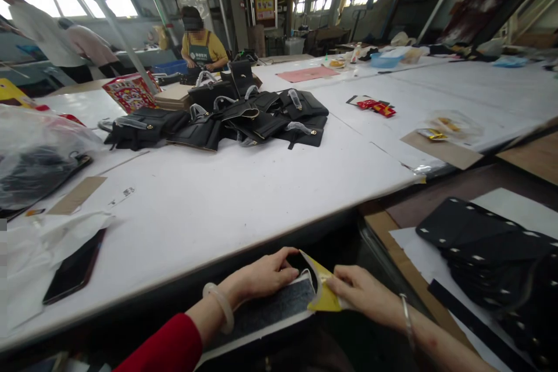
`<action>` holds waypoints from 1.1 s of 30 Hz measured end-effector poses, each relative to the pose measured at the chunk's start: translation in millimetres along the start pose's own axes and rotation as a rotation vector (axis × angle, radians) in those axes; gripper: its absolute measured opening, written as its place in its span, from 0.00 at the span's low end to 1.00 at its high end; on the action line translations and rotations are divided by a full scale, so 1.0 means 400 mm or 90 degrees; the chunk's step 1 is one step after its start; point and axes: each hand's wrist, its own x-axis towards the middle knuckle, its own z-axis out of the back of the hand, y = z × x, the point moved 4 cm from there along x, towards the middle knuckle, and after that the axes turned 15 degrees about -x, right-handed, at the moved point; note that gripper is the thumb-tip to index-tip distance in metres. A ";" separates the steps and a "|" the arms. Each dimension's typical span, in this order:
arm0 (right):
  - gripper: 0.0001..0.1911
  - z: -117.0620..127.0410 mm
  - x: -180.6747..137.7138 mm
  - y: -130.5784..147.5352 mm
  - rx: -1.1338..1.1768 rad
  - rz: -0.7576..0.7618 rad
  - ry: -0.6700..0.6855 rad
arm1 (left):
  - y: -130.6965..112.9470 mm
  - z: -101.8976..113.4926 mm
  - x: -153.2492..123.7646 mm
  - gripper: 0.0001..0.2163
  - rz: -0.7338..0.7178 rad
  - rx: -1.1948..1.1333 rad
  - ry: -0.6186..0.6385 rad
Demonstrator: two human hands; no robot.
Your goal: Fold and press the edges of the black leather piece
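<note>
Below the table's front edge, a dark grey panel (281, 302) with white edging lies low in front of me. My left hand (268, 272) rests over its upper edge, fingers curled and thumb bent, gripping the dark material there. At the panel's right end a yellow sheet (325, 290) stands up, bent, with a pale curved edge. My right hand (360, 289) pinches this sheet's right side between thumb and fingers. The underside of the panel is hidden, and so are some of my left fingertips.
Black handbags (257, 119) are heaped on the white table (209, 197). A phone (76, 267) lies at left near a plastic bag (39, 151). Stacked black pieces (488, 250) lie at right. A person (203, 46) in an apron works across the table; others stand far left.
</note>
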 end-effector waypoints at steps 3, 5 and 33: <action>0.27 0.051 0.044 0.026 -0.178 0.017 -0.142 | 0.002 0.001 0.000 0.34 -0.009 -0.017 -0.001; 0.28 0.078 0.065 0.049 -0.276 0.054 -0.185 | 0.001 0.003 -0.001 0.36 -0.012 -0.023 0.001; 0.30 0.106 0.108 0.153 -0.599 0.242 -0.151 | -0.048 -0.017 -0.027 0.14 -0.112 0.080 -0.015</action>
